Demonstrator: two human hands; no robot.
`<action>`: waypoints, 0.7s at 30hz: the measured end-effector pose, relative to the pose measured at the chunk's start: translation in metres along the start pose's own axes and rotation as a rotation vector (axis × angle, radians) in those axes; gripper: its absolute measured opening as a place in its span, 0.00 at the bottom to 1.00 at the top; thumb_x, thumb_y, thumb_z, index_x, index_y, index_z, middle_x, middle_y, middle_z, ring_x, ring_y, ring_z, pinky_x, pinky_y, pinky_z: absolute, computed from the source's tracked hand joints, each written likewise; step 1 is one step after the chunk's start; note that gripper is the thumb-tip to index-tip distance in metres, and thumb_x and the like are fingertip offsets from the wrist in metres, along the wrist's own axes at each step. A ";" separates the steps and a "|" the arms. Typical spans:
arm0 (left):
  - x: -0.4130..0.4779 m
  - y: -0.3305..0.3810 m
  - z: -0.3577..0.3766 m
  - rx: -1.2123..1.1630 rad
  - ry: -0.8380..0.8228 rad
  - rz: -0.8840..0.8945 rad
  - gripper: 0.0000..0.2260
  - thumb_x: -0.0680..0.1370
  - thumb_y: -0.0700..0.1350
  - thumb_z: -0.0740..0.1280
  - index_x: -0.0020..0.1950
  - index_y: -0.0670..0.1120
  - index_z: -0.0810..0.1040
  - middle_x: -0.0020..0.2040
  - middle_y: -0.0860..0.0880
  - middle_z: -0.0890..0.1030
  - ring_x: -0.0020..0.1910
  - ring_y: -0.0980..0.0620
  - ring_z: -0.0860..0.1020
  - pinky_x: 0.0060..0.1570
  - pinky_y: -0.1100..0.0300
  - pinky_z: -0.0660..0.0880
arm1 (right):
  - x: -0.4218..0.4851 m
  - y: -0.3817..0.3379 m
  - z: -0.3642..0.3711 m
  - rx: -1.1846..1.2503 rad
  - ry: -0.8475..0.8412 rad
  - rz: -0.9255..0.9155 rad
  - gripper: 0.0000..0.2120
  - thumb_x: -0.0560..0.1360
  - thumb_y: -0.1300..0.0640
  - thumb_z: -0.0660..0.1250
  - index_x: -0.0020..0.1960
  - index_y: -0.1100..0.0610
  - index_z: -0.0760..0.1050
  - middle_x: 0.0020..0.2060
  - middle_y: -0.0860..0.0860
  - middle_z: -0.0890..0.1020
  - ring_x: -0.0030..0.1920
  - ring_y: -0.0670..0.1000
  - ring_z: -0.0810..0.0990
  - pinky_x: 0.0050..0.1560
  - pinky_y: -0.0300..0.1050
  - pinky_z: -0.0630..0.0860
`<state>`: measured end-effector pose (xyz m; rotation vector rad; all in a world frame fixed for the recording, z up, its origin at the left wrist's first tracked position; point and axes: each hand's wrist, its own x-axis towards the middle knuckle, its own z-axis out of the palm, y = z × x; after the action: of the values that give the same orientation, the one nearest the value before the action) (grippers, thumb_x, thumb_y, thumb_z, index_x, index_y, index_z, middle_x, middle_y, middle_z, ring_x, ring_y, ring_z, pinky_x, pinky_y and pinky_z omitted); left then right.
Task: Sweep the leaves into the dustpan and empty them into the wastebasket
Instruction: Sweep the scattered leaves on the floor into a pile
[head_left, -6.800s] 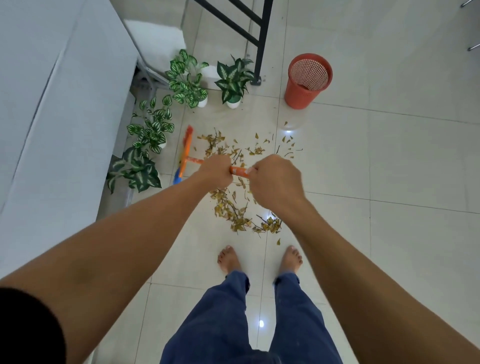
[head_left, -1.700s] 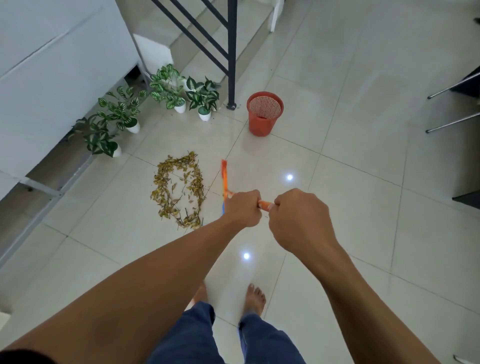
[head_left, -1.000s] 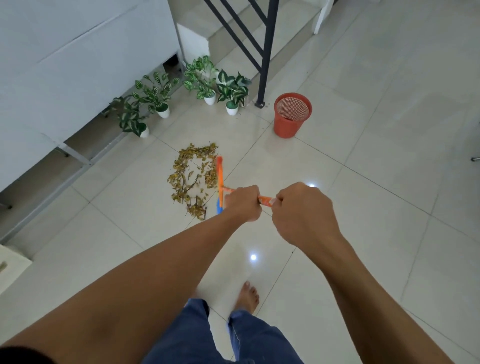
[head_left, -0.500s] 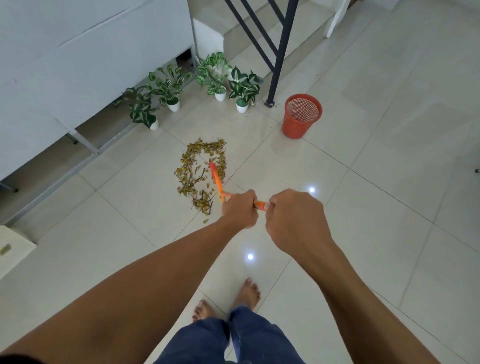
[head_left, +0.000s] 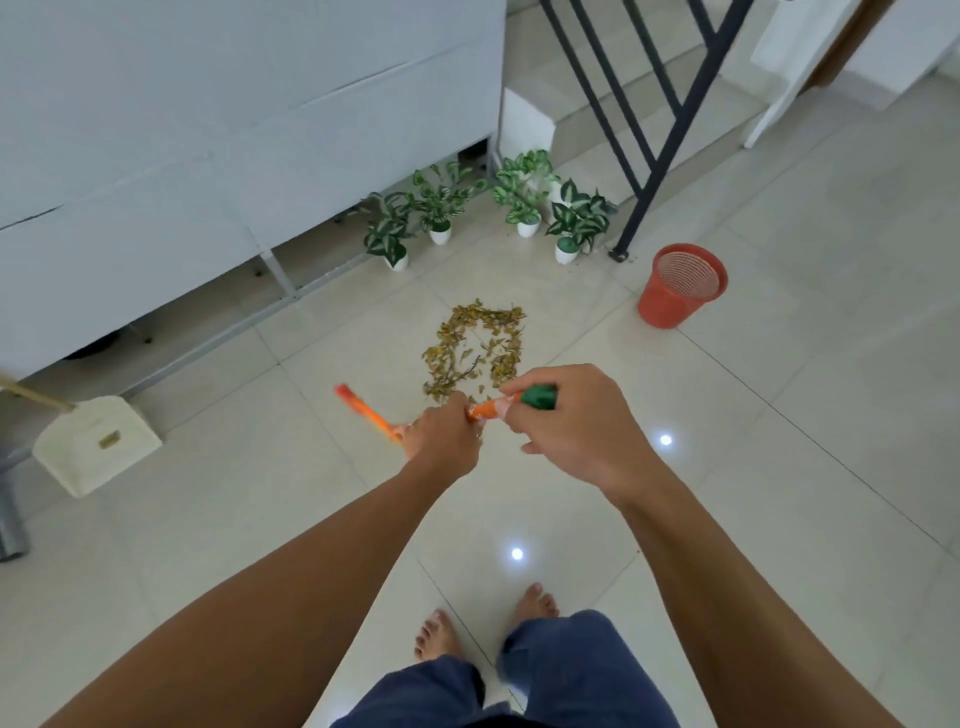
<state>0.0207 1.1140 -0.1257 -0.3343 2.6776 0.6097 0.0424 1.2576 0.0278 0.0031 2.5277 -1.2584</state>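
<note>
Dry yellow-brown leaves (head_left: 475, 349) lie gathered in a ring-shaped pile on the tiled floor. I hold an orange broom (head_left: 366, 411) with a green handle end; its head points left, just clear of the pile's near edge. My left hand (head_left: 444, 434) grips the handle low down. My right hand (head_left: 566, 421) holds the green end loosely, fingers partly lifted. The red mesh wastebasket (head_left: 681, 285) stands to the right of the pile. A cream dustpan (head_left: 96, 444) with a wooden handle rests on the floor at the far left.
Several small potted plants (head_left: 524, 205) line the floor behind the leaves. A white cabinet (head_left: 208, 130) fills the upper left, a black stair railing (head_left: 654, 130) stands behind the wastebasket. My bare feet (head_left: 488, 623) stand on the near tiles.
The broom head has swung left, off the pile's edge. My view has shifted left, bringing the dustpan into sight. My right hand has loosened at the handle's green end.
</note>
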 end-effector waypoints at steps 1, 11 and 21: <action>-0.001 -0.008 0.001 0.003 -0.002 -0.021 0.06 0.81 0.53 0.58 0.51 0.51 0.68 0.46 0.46 0.81 0.49 0.40 0.80 0.54 0.45 0.76 | 0.005 0.002 0.006 0.057 0.001 0.002 0.06 0.71 0.52 0.74 0.47 0.51 0.87 0.40 0.47 0.86 0.44 0.50 0.85 0.48 0.54 0.84; 0.004 -0.003 0.041 -0.086 -0.063 -0.202 0.09 0.82 0.48 0.58 0.57 0.47 0.72 0.51 0.45 0.81 0.53 0.42 0.79 0.48 0.50 0.71 | 0.057 0.041 0.024 -0.012 -0.064 -0.143 0.05 0.71 0.58 0.70 0.41 0.57 0.85 0.30 0.52 0.84 0.35 0.55 0.84 0.38 0.53 0.83; 0.093 0.146 0.052 -0.376 0.047 -0.346 0.09 0.80 0.41 0.60 0.60 0.44 0.72 0.55 0.43 0.81 0.58 0.40 0.78 0.52 0.49 0.74 | 0.150 0.071 -0.090 -0.236 -0.131 -0.324 0.04 0.69 0.61 0.73 0.42 0.57 0.87 0.25 0.37 0.76 0.29 0.36 0.76 0.29 0.27 0.67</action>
<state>-0.0925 1.2528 -0.1537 -0.8991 2.4493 0.9967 -0.1154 1.3505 -0.0192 -0.5427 2.6146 -1.0168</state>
